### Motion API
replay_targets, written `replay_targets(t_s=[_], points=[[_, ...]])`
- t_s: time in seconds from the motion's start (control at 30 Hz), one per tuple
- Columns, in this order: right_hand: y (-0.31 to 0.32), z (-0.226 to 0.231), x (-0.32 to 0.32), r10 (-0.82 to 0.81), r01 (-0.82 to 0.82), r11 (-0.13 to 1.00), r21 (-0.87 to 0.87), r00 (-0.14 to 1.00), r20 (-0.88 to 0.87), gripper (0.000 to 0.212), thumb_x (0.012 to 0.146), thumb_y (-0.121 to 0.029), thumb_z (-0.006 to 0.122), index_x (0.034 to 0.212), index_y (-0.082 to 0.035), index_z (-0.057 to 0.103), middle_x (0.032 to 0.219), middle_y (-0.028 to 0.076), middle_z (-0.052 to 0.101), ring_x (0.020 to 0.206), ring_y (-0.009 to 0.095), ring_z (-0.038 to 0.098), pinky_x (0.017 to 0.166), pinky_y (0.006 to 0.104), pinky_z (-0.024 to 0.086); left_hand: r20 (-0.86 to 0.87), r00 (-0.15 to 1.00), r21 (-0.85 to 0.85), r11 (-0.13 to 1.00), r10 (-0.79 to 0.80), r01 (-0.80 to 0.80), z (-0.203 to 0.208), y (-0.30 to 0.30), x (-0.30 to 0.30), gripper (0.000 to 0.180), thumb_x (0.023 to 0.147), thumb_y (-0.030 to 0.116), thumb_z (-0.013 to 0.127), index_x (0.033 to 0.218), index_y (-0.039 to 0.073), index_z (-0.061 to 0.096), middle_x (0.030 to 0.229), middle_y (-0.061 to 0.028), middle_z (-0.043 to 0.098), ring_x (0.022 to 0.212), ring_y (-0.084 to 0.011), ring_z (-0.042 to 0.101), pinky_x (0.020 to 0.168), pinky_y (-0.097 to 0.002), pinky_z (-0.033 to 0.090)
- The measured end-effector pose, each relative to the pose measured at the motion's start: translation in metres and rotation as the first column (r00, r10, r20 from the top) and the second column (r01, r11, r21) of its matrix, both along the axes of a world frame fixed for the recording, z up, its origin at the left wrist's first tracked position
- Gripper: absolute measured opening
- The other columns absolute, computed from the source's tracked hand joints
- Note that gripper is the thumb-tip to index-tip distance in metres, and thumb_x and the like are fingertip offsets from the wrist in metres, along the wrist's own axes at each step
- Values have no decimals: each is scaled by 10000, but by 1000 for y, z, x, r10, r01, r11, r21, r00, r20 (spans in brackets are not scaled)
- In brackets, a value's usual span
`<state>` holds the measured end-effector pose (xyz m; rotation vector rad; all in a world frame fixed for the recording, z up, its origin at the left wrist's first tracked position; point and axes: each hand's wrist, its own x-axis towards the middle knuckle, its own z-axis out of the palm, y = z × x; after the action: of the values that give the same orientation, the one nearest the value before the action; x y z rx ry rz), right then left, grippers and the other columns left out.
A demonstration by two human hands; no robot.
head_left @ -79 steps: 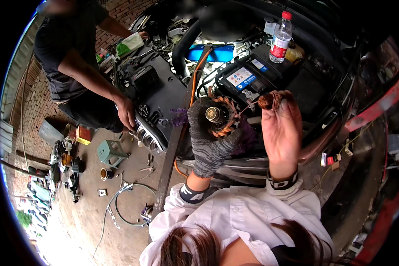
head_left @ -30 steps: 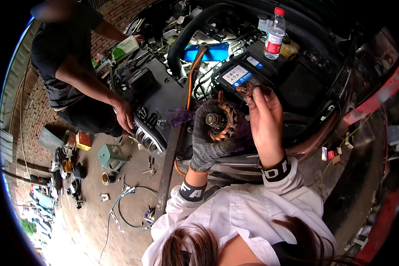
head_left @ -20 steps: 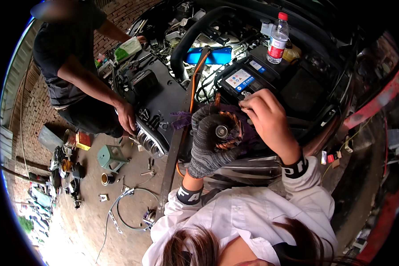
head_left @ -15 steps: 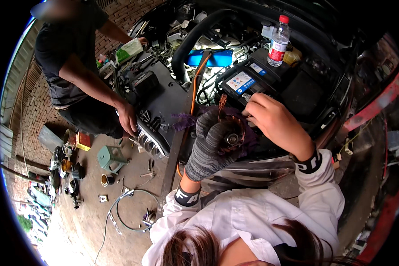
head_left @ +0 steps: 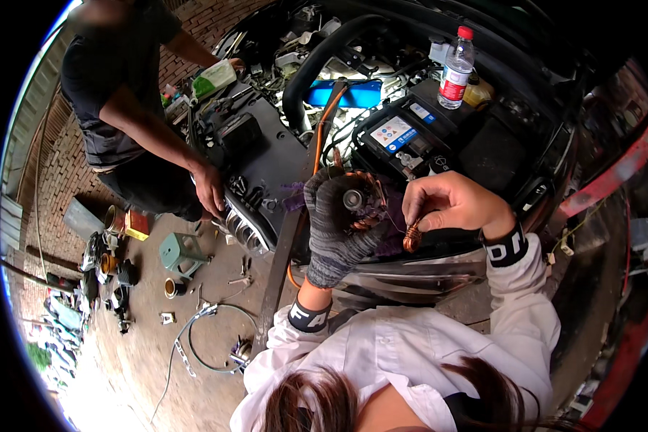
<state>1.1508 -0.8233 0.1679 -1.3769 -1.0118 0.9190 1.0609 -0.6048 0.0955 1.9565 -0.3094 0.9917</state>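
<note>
My left hand [head_left: 336,227], in a grey knitted glove, is wrapped round a copper-wound motor part [head_left: 371,193] with a round metal bearing at its centre. Copper strands stick up from the part's top. Bare, my right hand [head_left: 457,204] pinches a small bundle of copper wire [head_left: 412,237] between thumb and fingertips, just right of the part. A thin strand seems to run between the two. Purple cloth [head_left: 390,241] shows beneath and beside the motor part. Behind my hands lies a black car battery [head_left: 403,133] with a metal terminal clamp [head_left: 410,160].
A red-capped water bottle [head_left: 456,68] stands behind the battery. An orange cable [head_left: 318,137] runs along a dark metal bar [head_left: 295,216]. Left, another person [head_left: 119,93] leans over the engine bay. A green stool [head_left: 182,254] and a looped cable [head_left: 219,338] are on the floor.
My right hand has come down and away from the battery's edge, and a copper wire bundle now shows below its fingers. My left hand has raised the motor part slightly and shifted it left.
</note>
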Motion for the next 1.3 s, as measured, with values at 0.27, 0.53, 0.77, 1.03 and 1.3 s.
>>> replay_targets(t_s=[0.27, 0.53, 0.77, 1.03, 1.3], points=[[2, -60, -41, -153, 333, 874, 354, 880, -450, 252, 859, -157, 749, 980, -27, 571, 1000, 96, 577, 877, 146, 592, 777, 263, 505, -52, 839, -836, 483, -541, 260, -27, -26, -11, 729, 672, 108, 873, 1295, 62, 496, 1201, -72, 590, 1091, -191, 591, 929, -329, 508], [11, -90, -54, -160, 489, 771, 409, 770, -618, 183, 908, -70, 665, 1063, -17, 583, 1066, 86, 605, 924, 136, 587, 830, 272, 479, -111, 913, -799, 581, -392, 152, -32, -40, -5, 674, 694, 56, 851, 1266, 87, 497, 1182, -58, 595, 1067, -186, 595, 918, -325, 513], [17, -92, -53, 216, 512, 635, 578, 600, -770, 241, 921, -39, 631, 1130, 19, 527, 1075, 134, 576, 1002, 167, 572, 778, 197, 489, -63, 792, -896, 383, -607, 223, -18, -29, -5, 534, 736, 91, 821, 1190, 43, 543, 1189, -96, 613, 1089, -209, 594, 970, -359, 486], [18, -78, -40, 314, 829, 380, 410, 301, -900, 182, 935, -1, 598, 1113, 33, 611, 1115, 127, 622, 997, 186, 550, 820, 252, 517, 166, 696, -967, 22, -698, 253, -37, -31, 0, 490, 788, 71, 757, 1230, 21, 553, 1349, -166, 551, 1260, -289, 519, 1102, -396, 384], [36, -38, -20, -910, 695, 285, 660, -20, 413, 119, 876, -2, 660, 982, -5, 605, 926, 91, 611, 876, 228, 603, 744, 334, 487, 31, 809, -750, 521, -587, 407, -38, -37, -10, 847, 666, 234, 903, 1339, 57, 421, 1319, -104, 511, 1196, -243, 536, 1035, -389, 439]])
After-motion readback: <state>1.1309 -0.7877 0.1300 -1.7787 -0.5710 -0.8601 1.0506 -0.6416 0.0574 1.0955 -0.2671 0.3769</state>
